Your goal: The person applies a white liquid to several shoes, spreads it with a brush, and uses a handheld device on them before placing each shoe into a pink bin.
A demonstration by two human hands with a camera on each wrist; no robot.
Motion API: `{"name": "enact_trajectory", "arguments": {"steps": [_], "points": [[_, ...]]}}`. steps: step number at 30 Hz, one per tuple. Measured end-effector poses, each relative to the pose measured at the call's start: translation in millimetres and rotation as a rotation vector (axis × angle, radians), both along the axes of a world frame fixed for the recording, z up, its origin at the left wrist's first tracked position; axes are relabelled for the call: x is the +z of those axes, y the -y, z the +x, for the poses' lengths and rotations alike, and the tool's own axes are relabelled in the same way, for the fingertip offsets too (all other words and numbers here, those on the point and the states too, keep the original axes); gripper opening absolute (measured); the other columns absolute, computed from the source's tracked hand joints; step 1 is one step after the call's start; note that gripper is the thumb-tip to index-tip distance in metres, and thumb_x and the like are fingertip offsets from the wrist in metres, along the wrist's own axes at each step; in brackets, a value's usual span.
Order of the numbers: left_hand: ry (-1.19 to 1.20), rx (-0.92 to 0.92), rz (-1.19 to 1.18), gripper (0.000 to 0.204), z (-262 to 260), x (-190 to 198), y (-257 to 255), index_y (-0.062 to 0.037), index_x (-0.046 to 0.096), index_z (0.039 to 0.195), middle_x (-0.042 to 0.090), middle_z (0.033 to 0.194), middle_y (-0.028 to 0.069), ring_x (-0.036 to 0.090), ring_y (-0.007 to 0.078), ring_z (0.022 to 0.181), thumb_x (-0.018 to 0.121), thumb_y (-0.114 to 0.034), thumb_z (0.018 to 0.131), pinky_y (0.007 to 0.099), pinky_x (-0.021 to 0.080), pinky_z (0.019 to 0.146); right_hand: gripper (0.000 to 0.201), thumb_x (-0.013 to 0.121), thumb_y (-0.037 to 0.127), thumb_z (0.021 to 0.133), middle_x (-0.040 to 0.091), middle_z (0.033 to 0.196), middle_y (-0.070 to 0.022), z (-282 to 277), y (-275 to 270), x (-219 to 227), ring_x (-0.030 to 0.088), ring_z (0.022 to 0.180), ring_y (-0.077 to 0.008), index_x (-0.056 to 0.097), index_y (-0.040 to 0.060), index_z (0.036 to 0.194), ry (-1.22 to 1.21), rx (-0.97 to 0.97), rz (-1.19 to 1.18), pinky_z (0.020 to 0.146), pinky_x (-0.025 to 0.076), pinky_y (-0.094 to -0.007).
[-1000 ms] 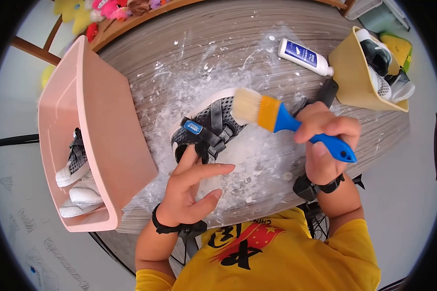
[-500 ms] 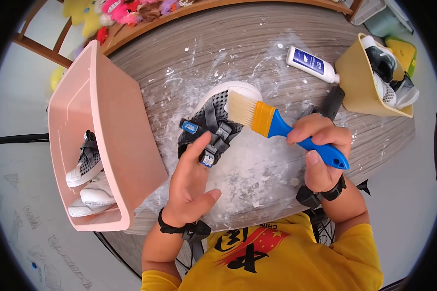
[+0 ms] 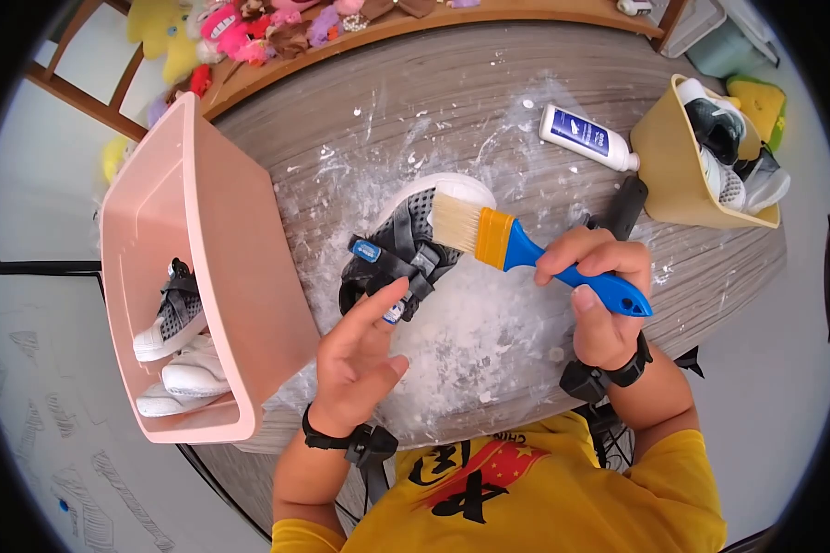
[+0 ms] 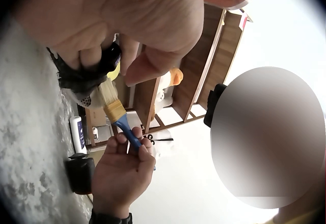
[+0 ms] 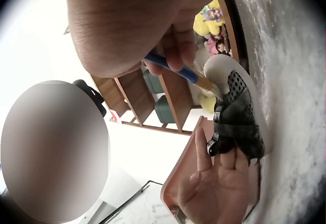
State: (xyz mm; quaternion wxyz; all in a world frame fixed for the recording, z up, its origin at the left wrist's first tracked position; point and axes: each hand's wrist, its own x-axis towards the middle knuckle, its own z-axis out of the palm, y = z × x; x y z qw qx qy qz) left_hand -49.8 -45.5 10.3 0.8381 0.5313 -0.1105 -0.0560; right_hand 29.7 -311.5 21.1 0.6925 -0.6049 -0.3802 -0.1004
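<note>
A grey mesh shoe (image 3: 409,219) with a white sole and crossed dark straps rests on the table. My left hand (image 3: 352,369) is at its heel end. In the right wrist view, some of the left hand's fingers (image 5: 228,159) reach into the shoe's opening, while the index finger lies outside along a strap and the thumb stands apart. My right hand (image 3: 602,297) grips the blue handle of a flat paintbrush (image 3: 498,240). Its pale bristles (image 3: 455,223) lie over the shoe's mesh near the toe.
A pink bin (image 3: 249,240) holding several shoes stands at left. White and blue bottle (image 3: 586,136), dark-handled object (image 3: 625,207) and yellow bin (image 3: 659,147) of shoes are at right. White smears cover the table (image 3: 470,341). Soft toys (image 3: 235,32) sit on a shelf behind.
The left index finger has swung from pointing right to lying up along the strap. The brush, in the right hand, has moved slightly left, its bristles over the mesh.
</note>
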Motion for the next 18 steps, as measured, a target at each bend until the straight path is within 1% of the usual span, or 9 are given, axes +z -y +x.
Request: {"name": "enact_trajectory", "arguments": {"steps": [2, 4, 5, 8, 11, 12, 15, 18], "points": [[-0.030, 0.014, -0.010, 0.073, 0.2, 1.1, 0.8, 0.0121, 0.035, 0.144, 0.037, 0.152, 0.0179, 0.033, 0.0281, 0.143, 0.050, 0.016, 0.073, 0.0430, 0.021, 0.118, 0.023, 0.049, 0.001, 0.093, 0.059, 0.110, -0.0252, 1.1, -0.3, -1.2, 0.060, 0.088, -0.0224, 0.041, 0.0032, 0.114, 0.014, -0.007, 0.037, 0.082, 0.051, -0.0394], [-0.043, 0.033, -0.012, 0.074, 0.4, -2.0, 2.1, 0.0119, 0.033, 0.145, 0.037, 0.152, 0.0181, 0.033, 0.0274, 0.143, 0.050, 0.016, 0.073, 0.0433, 0.020, 0.119, 0.024, 0.050, 0.000, 0.093, 0.059, 0.112, -0.0257, 0.8, -2.0, -2.0, 0.061, 0.093, -0.0261, 0.041, 0.0023, 0.116, -0.005, 0.011, 0.093, 0.085, 0.052, -0.0418], [-0.045, 0.014, 0.000, 0.075, 1.2, -1.3, 2.6, 0.0118, 0.032, 0.146, 0.037, 0.152, 0.0181, 0.032, 0.0271, 0.144, 0.050, 0.016, 0.073, 0.0434, 0.019, 0.119, 0.025, 0.050, 0.000, 0.093, 0.059, 0.113, -0.0260, -0.2, -3.7, -2.4, 0.062, 0.096, -0.0279, 0.042, 0.0019, 0.116, -0.020, 0.023, 0.120, 0.087, 0.052, -0.0430], [-0.041, -0.027, 0.044, 0.077, 2.9, 1.9, 3.7, 0.0115, 0.029, 0.147, 0.035, 0.153, 0.0179, 0.030, 0.0266, 0.145, 0.050, 0.016, 0.074, 0.0436, 0.018, 0.119, 0.028, 0.054, 0.001, 0.094, 0.058, 0.119, -0.0259, -5.2, -8.3, 4.4, 0.063, 0.106, -0.0327, 0.044, 0.0008, 0.120, -0.102, 0.131, 0.107, 0.092, 0.051, -0.0457], [-0.014, -0.029, 0.071, 0.079, 2.4, 1.3, 6.7, 0.0114, 0.025, 0.149, 0.032, 0.155, 0.0178, 0.028, 0.0269, 0.146, 0.049, 0.016, 0.074, 0.0438, 0.017, 0.120, 0.030, 0.058, 0.001, 0.094, 0.057, 0.124, -0.0253, -3.7, -6.5, 1.3, 0.063, 0.110, -0.0334, 0.046, 0.0001, 0.122, -0.119, 0.275, 0.016, 0.095, 0.050, -0.0458], [-0.002, -0.018, 0.066, 0.080, 3.1, 0.0, 7.6, 0.0114, 0.023, 0.150, 0.030, 0.156, 0.0178, 0.028, 0.0271, 0.146, 0.049, 0.016, 0.074, 0.0438, 0.017, 0.120, 0.030, 0.058, 0.001, 0.094, 0.056, 0.126, -0.0245, -3.7, -7.3, 1.3, 0.064, 0.106, -0.0296, 0.046, 0.0001, 0.122, -0.083, 0.246, -0.033, 0.093, 0.051, -0.0432], [0.009, -0.002, 0.048, 0.083, 6.2, 3.4, 9.4, 0.0115, 0.018, 0.151, 0.026, 0.157, 0.0178, 0.026, 0.0279, 0.147, 0.049, 0.016, 0.074, 0.0438, 0.016, 0.120, 0.030, 0.057, 0.001, 0.094, 0.057, 0.123, -0.0238, -3.6, -8.9, 1.9, 0.063, 0.102, -0.0262, 0.045, 0.0006, 0.121, -0.231, 0.244, -0.010, 0.091, 0.051, -0.0412], [0.003, 0.034, 0.028, 0.086, 6.2, 3.0, 11.3, 0.0116, 0.016, 0.151, 0.024, 0.158, 0.0183, 0.025, 0.0290, 0.147, 0.047, 0.017, 0.071, 0.0441, 0.015, 0.120, 0.028, 0.055, 0.001, 0.095, 0.057, 0.120, -0.0229, -1.8, -6.7, 0.6, 0.062, 0.098, -0.0230, 0.044, 0.0018, 0.121, -0.245, 0.205, 0.025, 0.089, 0.051, -0.0392]]}}
